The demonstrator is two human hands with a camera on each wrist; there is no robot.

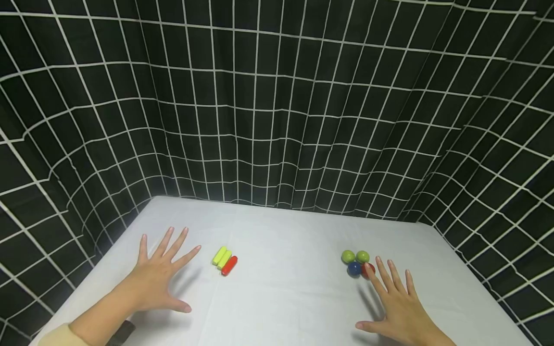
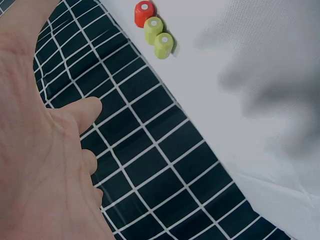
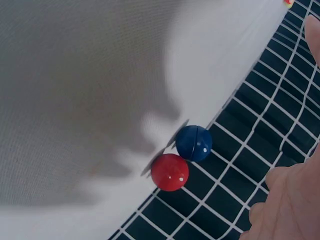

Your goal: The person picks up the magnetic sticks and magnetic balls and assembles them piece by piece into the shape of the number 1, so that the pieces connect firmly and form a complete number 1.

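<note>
My left hand (image 1: 156, 278) hovers with fingers spread over the left part of the white table, its shadow falling below. Just right of its fingertips lie two yellow rods (image 1: 224, 259) and a red rod (image 1: 229, 265), side by side; the left wrist view shows a white dot on the ends of the red rod (image 2: 144, 13) and yellow rods (image 2: 163, 46). On the right, my right hand (image 1: 398, 305) is spread too, its index fingertip overlapping a red ball (image 3: 170, 172) in the head view. Against that ball sit a blue ball (image 3: 194, 143) and two green balls (image 1: 362, 257). Neither hand holds anything.
A white cloth covers the table (image 1: 277, 288). Behind it and along both sides hangs a black curtain (image 1: 277, 105) with a white grid. A dark grey object (image 1: 122, 332) shows beneath the left forearm.
</note>
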